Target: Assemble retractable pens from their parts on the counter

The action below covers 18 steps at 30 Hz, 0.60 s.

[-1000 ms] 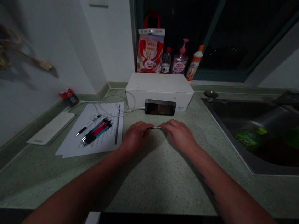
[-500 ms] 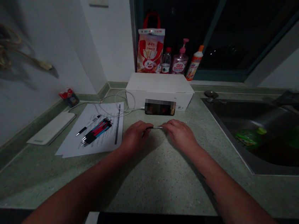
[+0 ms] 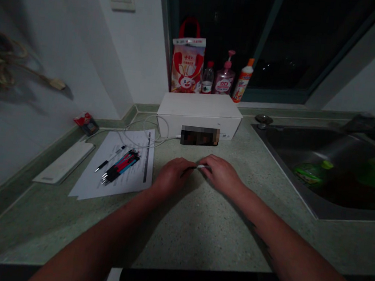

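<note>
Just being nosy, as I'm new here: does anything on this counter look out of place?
The bundled pens lying on a printed sheet look odd on a kitchen counter, and green packaging sits in the steel sink.

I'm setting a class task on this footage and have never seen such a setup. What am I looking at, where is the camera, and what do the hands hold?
There is no machine here. These are a person's own two bare hands, filmed by one camera worn on the head, looking forward and down, so the arms enter from the bottom of the picture. The left hand and right hand pinch a slim dark-and-silver item between them; it is too small to name for sure. Below lies a speckled green counter. On it, to the left, is a sheet of paper under a bundle of pens. Ahead are a white box and a pixelated phone. To the right is a steel sink.
</note>
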Each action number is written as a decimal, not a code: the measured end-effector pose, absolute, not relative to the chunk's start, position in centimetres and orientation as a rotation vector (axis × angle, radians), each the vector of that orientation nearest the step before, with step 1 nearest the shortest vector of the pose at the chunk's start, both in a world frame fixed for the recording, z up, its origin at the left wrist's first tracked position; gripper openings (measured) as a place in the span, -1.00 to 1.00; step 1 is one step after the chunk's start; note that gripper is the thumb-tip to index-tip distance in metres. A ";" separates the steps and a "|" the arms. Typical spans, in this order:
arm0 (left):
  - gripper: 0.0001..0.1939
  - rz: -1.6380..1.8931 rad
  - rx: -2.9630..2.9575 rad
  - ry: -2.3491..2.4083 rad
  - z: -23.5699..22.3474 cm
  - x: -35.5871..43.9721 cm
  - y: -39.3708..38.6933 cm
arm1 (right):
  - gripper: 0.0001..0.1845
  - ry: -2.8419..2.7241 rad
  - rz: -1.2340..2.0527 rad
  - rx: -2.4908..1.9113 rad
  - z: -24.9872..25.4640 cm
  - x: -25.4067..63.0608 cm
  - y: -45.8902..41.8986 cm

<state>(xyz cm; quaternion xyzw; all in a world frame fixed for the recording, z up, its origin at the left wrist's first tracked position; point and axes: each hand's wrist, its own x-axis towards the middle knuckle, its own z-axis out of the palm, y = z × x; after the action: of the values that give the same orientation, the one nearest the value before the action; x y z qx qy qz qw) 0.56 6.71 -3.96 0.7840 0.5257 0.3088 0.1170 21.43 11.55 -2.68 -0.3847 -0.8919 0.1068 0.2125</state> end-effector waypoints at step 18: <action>-0.86 1.070 1.854 1.556 -3.8 0.7 7.1 | -0.76 -2.413 0.523 -1.081 -3.0 21.0 11.2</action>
<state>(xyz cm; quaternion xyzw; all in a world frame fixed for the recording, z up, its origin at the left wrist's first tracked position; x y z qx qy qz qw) 0.69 7.06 -3.78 0.6792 0.5702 0.3919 0.2449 20.96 11.17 -3.01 -0.3911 -0.8731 0.1892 0.2212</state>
